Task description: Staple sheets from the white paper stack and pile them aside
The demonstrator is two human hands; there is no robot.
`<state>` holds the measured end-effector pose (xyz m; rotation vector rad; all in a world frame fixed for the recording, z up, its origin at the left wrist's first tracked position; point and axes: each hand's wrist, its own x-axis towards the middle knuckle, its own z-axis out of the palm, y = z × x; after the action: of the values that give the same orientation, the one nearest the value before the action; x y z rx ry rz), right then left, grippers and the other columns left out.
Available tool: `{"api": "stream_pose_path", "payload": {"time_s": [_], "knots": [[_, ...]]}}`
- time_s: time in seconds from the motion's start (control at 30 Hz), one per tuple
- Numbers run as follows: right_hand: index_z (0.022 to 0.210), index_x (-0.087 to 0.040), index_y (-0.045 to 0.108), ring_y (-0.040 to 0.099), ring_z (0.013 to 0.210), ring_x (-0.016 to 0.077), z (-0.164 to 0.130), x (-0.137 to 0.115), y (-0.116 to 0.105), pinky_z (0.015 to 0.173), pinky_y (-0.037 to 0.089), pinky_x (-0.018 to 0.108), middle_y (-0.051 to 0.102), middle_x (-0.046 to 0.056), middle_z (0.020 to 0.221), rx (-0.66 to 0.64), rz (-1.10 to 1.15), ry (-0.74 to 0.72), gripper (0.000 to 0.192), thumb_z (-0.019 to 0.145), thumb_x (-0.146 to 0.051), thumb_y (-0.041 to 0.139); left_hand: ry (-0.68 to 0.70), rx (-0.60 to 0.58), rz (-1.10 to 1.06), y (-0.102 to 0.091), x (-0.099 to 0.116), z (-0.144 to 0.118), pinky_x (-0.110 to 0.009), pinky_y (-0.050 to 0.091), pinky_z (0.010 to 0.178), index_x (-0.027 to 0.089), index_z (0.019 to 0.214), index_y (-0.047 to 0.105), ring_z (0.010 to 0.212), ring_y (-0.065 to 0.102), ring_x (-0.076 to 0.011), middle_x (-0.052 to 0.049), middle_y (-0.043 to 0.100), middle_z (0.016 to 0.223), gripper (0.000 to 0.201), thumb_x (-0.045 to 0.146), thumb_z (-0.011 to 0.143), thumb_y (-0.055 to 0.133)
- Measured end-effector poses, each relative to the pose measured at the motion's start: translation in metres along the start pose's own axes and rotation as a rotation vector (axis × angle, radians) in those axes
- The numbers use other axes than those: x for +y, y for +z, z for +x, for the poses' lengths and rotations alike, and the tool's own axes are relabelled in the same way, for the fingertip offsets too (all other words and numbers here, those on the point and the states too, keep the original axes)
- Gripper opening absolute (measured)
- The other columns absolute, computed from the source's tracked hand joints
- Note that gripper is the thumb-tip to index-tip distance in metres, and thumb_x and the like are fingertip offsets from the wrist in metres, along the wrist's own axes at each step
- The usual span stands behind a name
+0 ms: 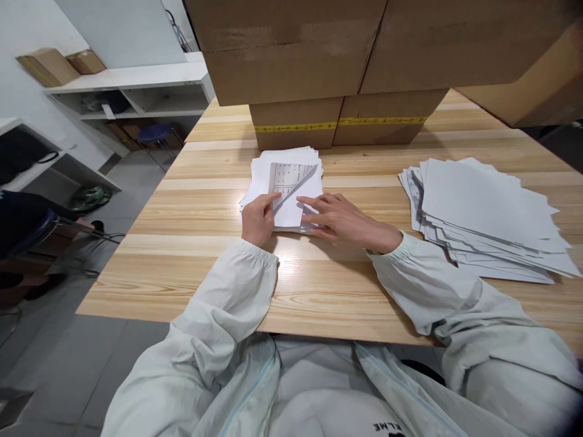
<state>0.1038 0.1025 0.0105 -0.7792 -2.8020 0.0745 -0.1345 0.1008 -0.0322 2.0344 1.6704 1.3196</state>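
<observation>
A sheet of paper (288,210) is folded over on itself, its printed inner side (286,176) showing above a slanting edge. It lies on a stack of white paper (260,173) in front of me. My left hand (259,220) pinches the sheet's left edge between thumb and curled fingers. From the right, my right hand (334,218) rests on the sheet with its fingers stretched out and spread, the fingertips touching the folded flap. On the right of the table lies a larger, untidy pile of paper (487,206), apart from both hands.
Cardboard boxes (296,54) are stacked at the back of the wooden table (191,273). To the left are white shelves (150,76), a blue stool (155,133) and cables on the floor. Part of another person's leg (36,209) shows at the far left.
</observation>
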Motion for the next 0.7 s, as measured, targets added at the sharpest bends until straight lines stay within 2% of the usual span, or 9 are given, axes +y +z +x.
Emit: {"api": "stream_pose_path", "payload": {"time_s": [0.17, 0.27, 0.4, 0.47, 0.57, 0.7], "knots": [[0.127, -0.018, 0.063, 0.057, 0.117, 0.0338, 0.003, -0.002, 0.005, 0.097, 0.043, 0.053, 0.052, 0.012, 0.152, 0.026, 0.047, 0.000, 0.034, 0.100, -0.028, 0.045, 0.037, 0.066, 0.009, 0.000, 0.002, -0.003, -0.032, 0.057, 0.089, 0.019, 0.106, 0.076, 0.099, 0.073, -0.0187, -0.004, 0.078, 0.109, 0.040, 0.005, 0.085, 0.045], [0.133, -0.018, 0.060, 0.057, 0.125, 0.0319, 0.002, 0.003, 0.005, 0.102, 0.044, 0.052, 0.055, 0.015, 0.148, 0.065, 0.164, 0.011, 0.039, 0.101, -0.028, 0.041, 0.089, 0.184, 0.081, -0.006, 0.006, -0.003, -0.030, 0.056, 0.090, 0.020, 0.106, 0.076, 0.102, 0.072, -0.0185, -0.003, 0.078, 0.111, 0.043, 0.003, 0.082, 0.044], [0.127, -0.019, 0.066, 0.061, 0.124, 0.0299, 0.000, 0.011, -0.003, 0.099, 0.050, 0.046, 0.059, 0.014, 0.144, 0.036, 0.276, 0.066, 0.041, 0.102, -0.037, 0.040, 0.073, 0.317, 0.165, -0.015, 0.011, -0.003, -0.026, 0.054, 0.088, 0.021, 0.109, 0.075, 0.107, 0.070, -0.0171, -0.003, 0.076, 0.113, 0.049, 0.001, 0.080, 0.042], [0.123, -0.018, 0.069, 0.063, 0.122, 0.0299, -0.001, 0.013, -0.008, 0.098, 0.051, 0.045, 0.061, 0.014, 0.143, 0.024, 0.291, 0.098, 0.043, 0.102, -0.041, 0.039, 0.063, 0.317, 0.191, -0.017, 0.012, -0.004, -0.025, 0.054, 0.086, 0.022, 0.112, 0.074, 0.107, 0.070, -0.0170, -0.004, 0.076, 0.116, 0.051, 0.001, 0.080, 0.041], [0.121, -0.017, 0.071, 0.064, 0.122, 0.0319, -0.002, 0.014, -0.012, 0.099, 0.051, 0.048, 0.062, 0.014, 0.141, 0.033, 0.300, 0.132, 0.044, 0.101, -0.042, 0.040, 0.125, 0.256, 0.198, -0.015, 0.015, -0.009, -0.027, 0.054, 0.087, 0.022, 0.115, 0.073, 0.109, 0.070, -0.0183, -0.006, 0.074, 0.119, 0.050, 0.002, 0.081, 0.042], [0.127, -0.018, 0.069, 0.061, 0.128, 0.0322, -0.003, 0.014, -0.016, 0.106, 0.049, 0.049, 0.062, 0.013, 0.141, 0.085, 0.298, 0.172, 0.044, 0.100, -0.042, 0.044, 0.232, 0.159, 0.209, -0.009, 0.024, -0.016, -0.036, 0.050, 0.104, 0.021, 0.117, 0.072, 0.113, 0.069, -0.0227, -0.009, 0.073, 0.122, 0.036, 0.015, 0.088, 0.050]]}}
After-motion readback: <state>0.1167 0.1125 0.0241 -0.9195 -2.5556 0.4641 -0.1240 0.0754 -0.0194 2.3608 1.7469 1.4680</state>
